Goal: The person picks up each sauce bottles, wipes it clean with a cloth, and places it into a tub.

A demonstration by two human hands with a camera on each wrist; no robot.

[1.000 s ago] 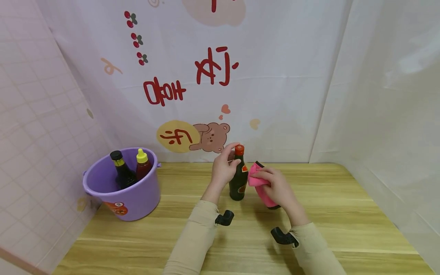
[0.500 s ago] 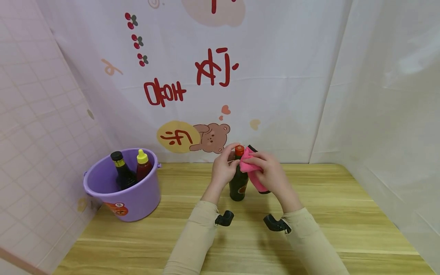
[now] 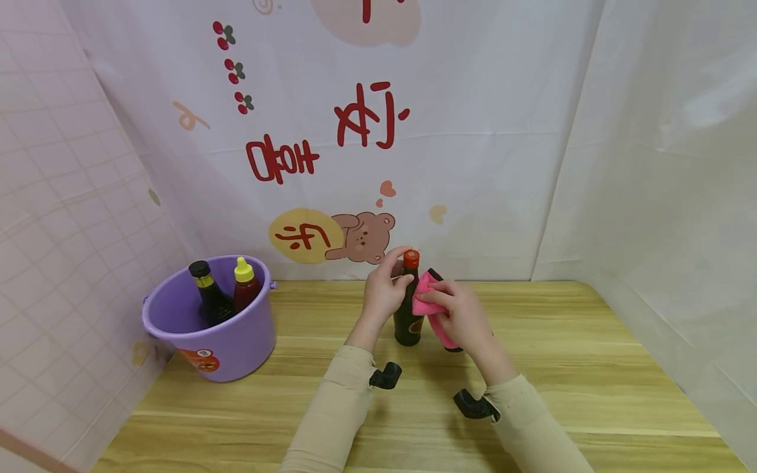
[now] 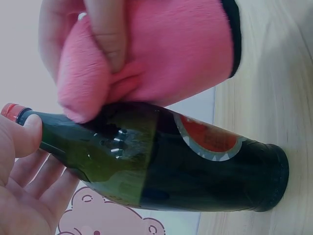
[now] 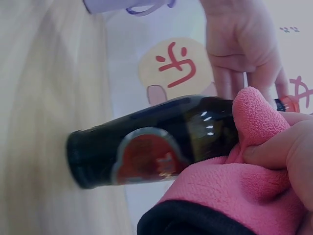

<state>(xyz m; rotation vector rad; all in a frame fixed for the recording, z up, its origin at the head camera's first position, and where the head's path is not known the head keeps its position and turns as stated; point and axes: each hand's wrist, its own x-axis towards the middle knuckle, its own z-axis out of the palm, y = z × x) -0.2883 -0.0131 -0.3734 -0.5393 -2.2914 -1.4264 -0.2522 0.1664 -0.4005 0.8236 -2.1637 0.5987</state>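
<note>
A dark green glass bottle with a red cap and a red label stands upright on the table. My left hand holds it by the neck, just under the cap; the left wrist view shows the thumb on the near side and fingers behind. In my right hand is a bunched pink cloth with a black edge. It lies against the bottle's shoulder in the left wrist view, pinched between thumb and fingers. The cloth hides part of the bottle's neck in the right wrist view.
On the left of the wooden table stands a purple bucket. Inside are a black-capped dark bottle and a yellow-capped red squeeze bottle. A white printed curtain hangs behind the table.
My right hand has brought the cloth left against the bottle, first up by the neck, then down a little to the shoulder. The left hand and bottle have stayed in place.
</note>
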